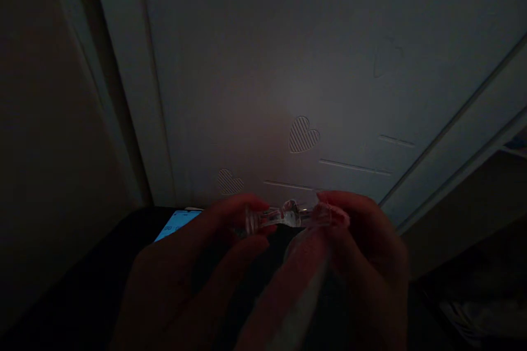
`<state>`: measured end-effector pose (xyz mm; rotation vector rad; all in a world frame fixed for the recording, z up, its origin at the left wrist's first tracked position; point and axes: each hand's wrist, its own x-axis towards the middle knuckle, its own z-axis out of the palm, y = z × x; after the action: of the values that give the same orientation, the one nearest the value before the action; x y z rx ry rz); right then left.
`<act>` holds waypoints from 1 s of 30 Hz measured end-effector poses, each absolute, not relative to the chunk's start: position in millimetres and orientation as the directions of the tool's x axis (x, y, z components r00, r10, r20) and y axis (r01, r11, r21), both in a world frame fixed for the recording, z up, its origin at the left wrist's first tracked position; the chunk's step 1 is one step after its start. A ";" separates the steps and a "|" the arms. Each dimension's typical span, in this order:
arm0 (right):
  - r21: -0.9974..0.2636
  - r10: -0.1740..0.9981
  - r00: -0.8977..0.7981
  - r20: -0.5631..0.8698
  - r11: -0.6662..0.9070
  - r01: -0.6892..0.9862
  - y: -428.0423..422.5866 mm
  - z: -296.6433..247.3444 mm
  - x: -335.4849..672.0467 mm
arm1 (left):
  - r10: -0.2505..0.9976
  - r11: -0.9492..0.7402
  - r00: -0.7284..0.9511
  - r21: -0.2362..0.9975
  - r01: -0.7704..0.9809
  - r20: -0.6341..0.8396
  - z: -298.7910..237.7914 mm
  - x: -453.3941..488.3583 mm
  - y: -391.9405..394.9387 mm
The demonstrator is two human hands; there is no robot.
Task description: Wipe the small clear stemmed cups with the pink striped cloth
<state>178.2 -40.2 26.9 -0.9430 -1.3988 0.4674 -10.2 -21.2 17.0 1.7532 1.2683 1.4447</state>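
Through my remote feed I read no word, brand or label for certain. On the lit phone screen (pixel 175 222) I make out a row of dark characters, perhaps zeros, too small to settle. The signs I find are marked on the pale panel (pixel 230 66): a small striped heart (pixel 229 181) right of the phone screen and above it, a larger striped heart (pixel 303 135) farther right and higher, and, farthest from the phone screen, a faint outline (pixel 387 57) I cannot identify.

A flat, black supporting surface (pixel 93 285) of indistinct material carries a rectangular phone (pixel 176 222) with a lit, pale-blue screen. The phone lies face up near the far edge.
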 end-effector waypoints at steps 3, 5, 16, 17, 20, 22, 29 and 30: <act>-0.784 0.768 0.174 0.616 0.576 0.231 -40.6 25.5 180.6 | 0.904 -0.414 0.012 0.871 0.263 0.427 11.0 -12.7 -17.9; -0.786 0.759 0.206 0.618 0.588 0.191 -40.6 24.0 180.5 | 0.904 -0.413 0.002 0.873 0.259 0.427 8.9 -13.4 -17.5; -0.609 0.573 0.207 0.793 0.756 0.239 -35.7 18.7 181.2 | 0.967 -0.251 -0.078 0.963 -0.094 0.244 26.0 7.0 -30.3; -0.583 0.553 0.185 0.813 0.771 0.257 -35.4 19.8 180.9 | 0.964 -0.263 -0.066 0.956 -0.129 0.256 27.6 8.3 -30.2; -0.542 0.519 0.157 0.840 0.788 0.293 -35.4 22.2 178.7 | 0.956 -0.291 -0.025 0.936 -0.196 0.292 26.4 6.6 -23.8; -0.529 0.504 0.161 0.848 0.789 0.313 -35.8 22.5 176.4 | 0.932 -0.349 0.029 0.915 -0.203 0.362 22.3 1.8 -16.8; -0.529 0.439 0.301 0.847 0.758 0.382 -35.6 22.1 171.8 | 0.940 -0.303 0.209 0.942 0.142 0.270 20.1 -9.5 -19.6; -0.531 0.444 0.296 0.846 0.756 0.383 -35.5 22.6 172.0 | 0.939 -0.311 0.208 0.933 0.180 0.273 20.0 -8.7 -22.3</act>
<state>172.0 -35.5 22.6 -0.7694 -1.3076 0.0467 -8.7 -22.3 20.0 1.6684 1.0659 1.1756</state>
